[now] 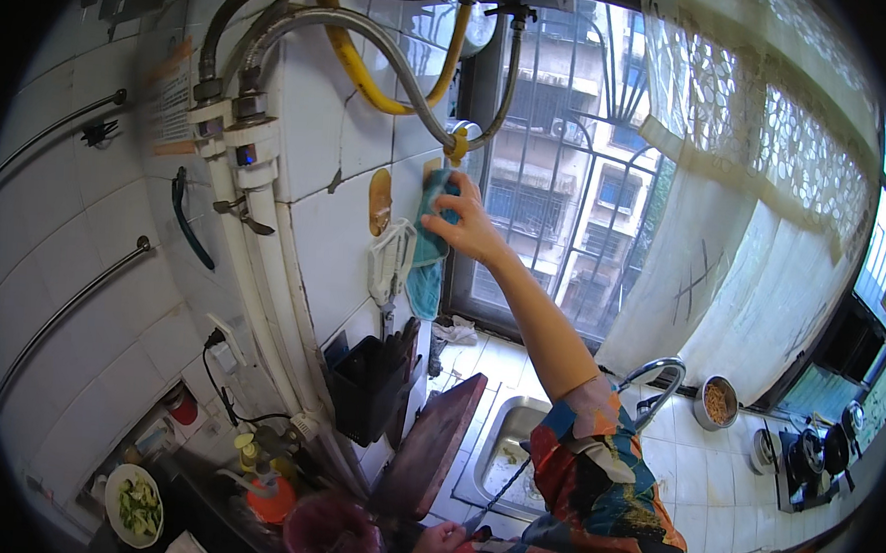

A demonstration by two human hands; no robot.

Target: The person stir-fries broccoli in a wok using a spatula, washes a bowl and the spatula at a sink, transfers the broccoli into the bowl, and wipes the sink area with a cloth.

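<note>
My right hand (pixel 465 217) is raised to the tiled wall beside the window, its thumb and fingers on the upper part of a teal cloth (pixel 424 287) that hangs there. Left of this cloth hangs a whitish translucent item (pixel 391 262). Above the hand is a yellow valve handle (pixel 459 147) on the hoses. Low in the view, my left hand (pixel 436 546) is curled near my patterned clothing, beside a thin twisted dark cord (pixel 509 481) that crosses the rim of the steel sink (pixel 478 466). What that hand holds, if anything, is unclear.
A dark cutting board (pixel 434 449) leans near a black utensil holder (pixel 366 385) on the wall. White pipes (pixel 267 267) run down the wall. A curved faucet (pixel 660 367), a bowl of food (pixel 716 403) and a stove (pixel 805 468) lie to the right; a plate of greens (pixel 134 504) is lower left.
</note>
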